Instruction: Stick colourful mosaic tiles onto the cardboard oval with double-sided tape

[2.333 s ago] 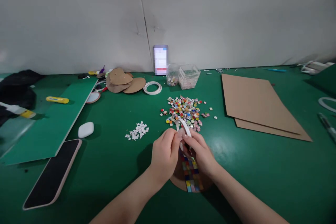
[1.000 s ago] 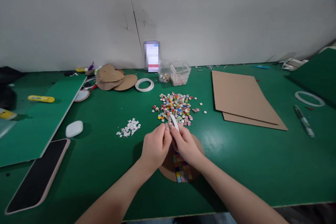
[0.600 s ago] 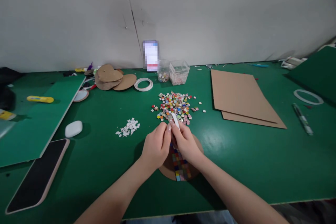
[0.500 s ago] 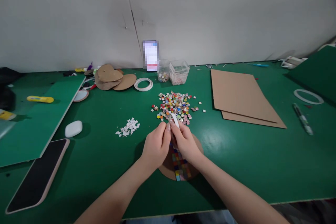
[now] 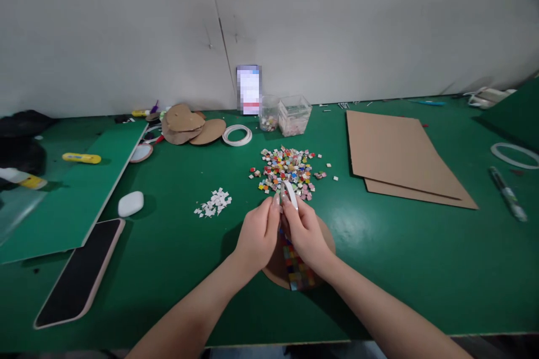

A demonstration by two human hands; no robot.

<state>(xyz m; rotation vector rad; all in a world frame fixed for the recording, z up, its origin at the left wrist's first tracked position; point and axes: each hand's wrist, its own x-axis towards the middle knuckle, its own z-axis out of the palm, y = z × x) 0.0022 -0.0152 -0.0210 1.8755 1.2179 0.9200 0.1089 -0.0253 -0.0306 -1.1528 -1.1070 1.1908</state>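
My left hand [image 5: 260, 231] and my right hand [image 5: 306, 231] meet at the fingertips above a round cardboard disc [image 5: 275, 269]. A white tool, perhaps tweezers [image 5: 290, 195], sticks up from my right hand's grip. My left fingers are pinched; whatever lies between them is too small to make out. Rows of coloured square tiles [image 5: 296, 263] cover a strip of the disc, partly hidden by my right hand. Just beyond my fingers lies a pile of small multicoloured tiles [image 5: 288, 168]. White paper scraps [image 5: 213, 203] are heaped to the left.
Left: a phone [image 5: 80, 275], a white case [image 5: 131, 203], a green board [image 5: 84, 196] with a yellow cutter [image 5: 81, 158]. Back: cardboard discs [image 5: 181, 123], a tape roll [image 5: 237, 135], clear containers [image 5: 295, 116], an upright phone [image 5: 249, 90]. Right: cardboard sheets [image 5: 400, 157], a pen [image 5: 507, 193].
The whole view has shifted, so the table items appear slightly further right. Both hands keep the same pose, fingertips together over the disc, with the white tool still in my right hand.
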